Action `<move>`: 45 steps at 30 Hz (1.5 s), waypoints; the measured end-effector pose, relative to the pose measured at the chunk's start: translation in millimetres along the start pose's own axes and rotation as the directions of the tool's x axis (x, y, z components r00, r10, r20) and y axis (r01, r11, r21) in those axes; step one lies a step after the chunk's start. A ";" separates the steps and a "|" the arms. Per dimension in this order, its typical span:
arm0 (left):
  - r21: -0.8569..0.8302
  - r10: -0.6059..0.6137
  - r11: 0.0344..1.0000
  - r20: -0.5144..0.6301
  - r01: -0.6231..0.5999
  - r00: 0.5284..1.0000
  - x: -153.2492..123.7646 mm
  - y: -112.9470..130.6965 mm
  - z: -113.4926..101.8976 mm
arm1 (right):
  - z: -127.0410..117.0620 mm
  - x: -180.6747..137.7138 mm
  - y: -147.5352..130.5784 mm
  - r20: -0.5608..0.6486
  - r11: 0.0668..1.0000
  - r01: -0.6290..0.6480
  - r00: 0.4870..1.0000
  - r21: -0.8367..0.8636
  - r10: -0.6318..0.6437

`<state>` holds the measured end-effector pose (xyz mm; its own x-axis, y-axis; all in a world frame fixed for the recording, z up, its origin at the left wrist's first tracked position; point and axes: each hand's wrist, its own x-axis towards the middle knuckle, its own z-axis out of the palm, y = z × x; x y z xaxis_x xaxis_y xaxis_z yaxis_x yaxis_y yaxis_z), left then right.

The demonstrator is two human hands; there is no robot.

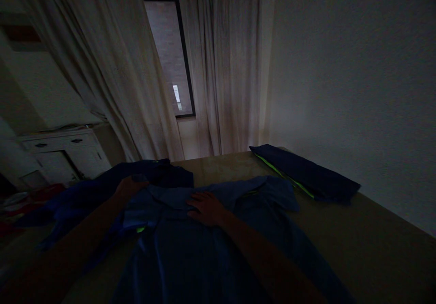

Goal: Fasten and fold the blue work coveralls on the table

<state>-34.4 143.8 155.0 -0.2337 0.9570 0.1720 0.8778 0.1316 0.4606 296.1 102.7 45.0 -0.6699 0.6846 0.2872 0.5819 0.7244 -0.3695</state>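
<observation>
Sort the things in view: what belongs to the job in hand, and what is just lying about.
In hand:
outspread blue garment, right hand flat on it, left hand at its edge
tabletop beneath it

Lying about:
dark folded garment, right
second blue garment, left
red items, far left, too dark to identify

Soft, matt cloth, a bit creased, in the blue shirt [180,236] at the bottom middle of the frame. Dull, crumpled cloth in the dark blue clothes [91,188] at the lower left. Flatter, dull cloth in the folded garment [306,172] at the right, with a bright green edge [279,172]. Wavy, matt cloth in the curtains [112,45] at the upper left and top middle. Hard, smooth-looking tabletop [221,165] near the middle, with a faint, patchy shine. Painted wood, by the look, on the white cabinet [81,152] at the left, with dark, metal-looking handles [76,140]. Matt, even paint on the wall [357,68] at the upper right. Smooth, dark window frame [185,59] at the top, metal or plastic, too dim to tell.
</observation>
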 end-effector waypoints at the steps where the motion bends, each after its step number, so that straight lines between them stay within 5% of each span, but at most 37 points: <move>1: 0.008 -0.014 1.000 -0.011 0.014 1.000 -0.5 7.7 0.6 | 0.5 1.5 1.2 -0.016 1.000 -0.007 1.000 0.027 0.007; 5: -0.078 0.145 0.987 0.036 -0.142 0.989 -12.3 52.0 5.0 | 0.5 11.3 12.4 -0.064 0.933 -0.125 0.986 0.338 0.155; 9: -0.486 0.523 0.795 0.248 -0.362 0.815 -38.8 92.7 1.3 | -3.1 19.1 30.6 -0.094 0.811 -0.237 0.937 0.535 0.336; 12: -0.352 0.535 0.833 0.312 -0.427 0.785 -60.3 91.5 1.3 | -4.4 19.1 38.3 -0.092 0.725 -0.300 0.890 0.620 0.447; 15: -0.137 0.491 0.864 0.441 -0.484 0.751 -83.3 59.9 22.7 | -2.2 16.6 36.3 -0.085 0.702 -0.302 0.885 0.645 0.458; 19: 0.116 0.333 0.918 0.294 -0.380 0.896 -109.6 1.6 68.2 | -1.6 11.6 28.2 -0.135 0.776 -0.218 0.922 0.592 0.362; 25: -0.050 0.515 0.849 0.297 -0.526 0.804 -128.0 -43.7 81.0 | -8.7 7.4 22.7 -0.131 0.859 -0.191 0.950 0.475 0.284; 32: -0.071 0.228 0.973 0.153 -0.220 0.962 -138.3 -29.3 80.5 | -13.7 12.7 17.5 -0.112 0.899 -0.292 0.932 0.326 0.343; 39: 0.082 0.208 0.973 0.075 -0.214 0.975 -127.5 -50.7 67.9 | -9.5 7.8 12.5 -0.140 0.893 -0.333 0.911 0.303 0.387; 45: 0.073 0.169 0.982 0.081 -0.175 0.982 -107.5 12.1 62.6 | -3.3 7.3 2.3 -0.169 0.894 -0.366 0.894 0.258 0.415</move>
<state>27.5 58.7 87.5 -0.0477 0.9832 0.1761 0.9333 -0.0189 0.3586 294.0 109.6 49.2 -0.2793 0.9263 0.2530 0.6467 0.3762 -0.6635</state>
